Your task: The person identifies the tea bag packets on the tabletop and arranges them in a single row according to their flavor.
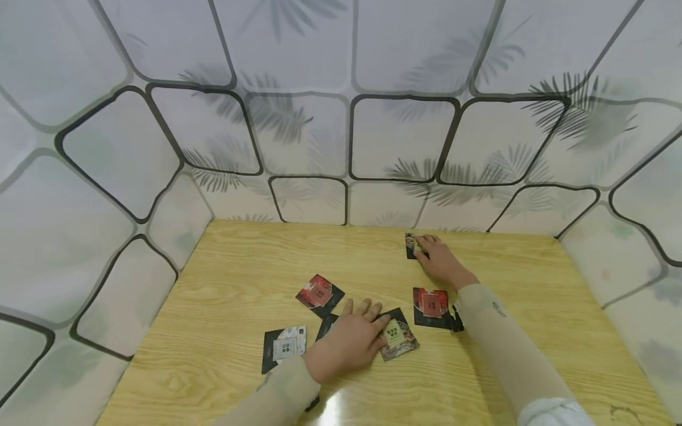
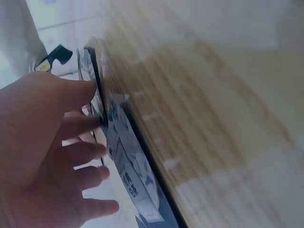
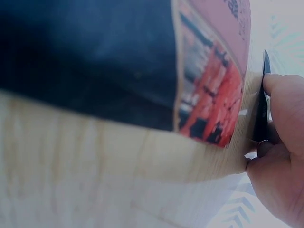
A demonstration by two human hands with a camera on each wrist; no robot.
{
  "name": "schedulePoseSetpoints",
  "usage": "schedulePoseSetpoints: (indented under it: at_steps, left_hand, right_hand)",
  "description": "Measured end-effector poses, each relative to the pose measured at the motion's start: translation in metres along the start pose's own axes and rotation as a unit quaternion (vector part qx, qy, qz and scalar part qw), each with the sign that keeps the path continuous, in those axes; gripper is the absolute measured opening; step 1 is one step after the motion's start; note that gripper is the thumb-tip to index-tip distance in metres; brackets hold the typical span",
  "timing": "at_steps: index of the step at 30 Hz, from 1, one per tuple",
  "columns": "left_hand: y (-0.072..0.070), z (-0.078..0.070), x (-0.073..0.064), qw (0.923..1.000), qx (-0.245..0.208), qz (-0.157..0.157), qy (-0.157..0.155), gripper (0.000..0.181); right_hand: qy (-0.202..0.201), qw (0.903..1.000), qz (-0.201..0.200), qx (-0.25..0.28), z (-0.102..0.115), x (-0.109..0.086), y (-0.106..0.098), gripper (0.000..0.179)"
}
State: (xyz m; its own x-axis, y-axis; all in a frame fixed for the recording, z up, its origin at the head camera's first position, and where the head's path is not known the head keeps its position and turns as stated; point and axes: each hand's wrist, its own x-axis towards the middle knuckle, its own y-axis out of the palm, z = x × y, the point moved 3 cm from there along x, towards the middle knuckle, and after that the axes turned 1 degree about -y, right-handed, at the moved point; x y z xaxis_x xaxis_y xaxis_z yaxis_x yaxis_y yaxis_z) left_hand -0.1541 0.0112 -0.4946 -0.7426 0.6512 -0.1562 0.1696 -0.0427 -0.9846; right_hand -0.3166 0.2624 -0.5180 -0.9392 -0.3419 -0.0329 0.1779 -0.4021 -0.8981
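Several small packets lie flat on the wooden table (image 1: 224, 284). Left hand (image 1: 348, 337): fingers extended and spread, touching the yellow-label packet (image 1: 398, 335). Dark packet (image 1: 325, 325) partly under that hand; white-label packet (image 1: 284, 348) by the left wrist, left red packet (image 1: 319, 294) past the fingertips. Right hand (image 1: 441, 261): on the far packet (image 1: 410, 246), can't tell if pinching. Right red packet (image 1: 431, 306) sits nearer, beside the right forearm.

The left hand (image 1: 348, 340) hides most of a flat black packet (image 1: 325, 325); the right hand (image 1: 441, 259) covers part of a black, picture-printed packet (image 1: 409, 245). A black object (image 1: 313, 404) beside the beige left sleeve (image 1: 279, 390) is too small to identify. The right wrist view crops a red-and-black packet (image 3: 128, 61).
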Motion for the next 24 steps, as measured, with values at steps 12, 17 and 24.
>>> schedulePoseSetpoints:
  at_steps: [12, 17, 24]
  left_hand:
    - [0.000, 0.017, 0.008, 0.9877, 0.100, -0.071, -0.097, 0.057]
    - [-0.003, 0.021, 0.011, 0.9935, 0.066, -0.082, -0.043, 0.051]
    - [-0.002, 0.027, 0.022, 0.9989, 0.032, 0.001, 0.035, 0.056]
  right_hand:
    - [0.005, 0.9999, 0.006, 0.009, -0.001, 0.001, 0.001, 0.059]
    - [0.009, 0.9999, 0.009, 0.007, -0.003, 0.001, 0.001, 0.060]
    - [0.006, 1.0000, 0.006, 0.001, -0.002, 0.001, 0.000, 0.060]
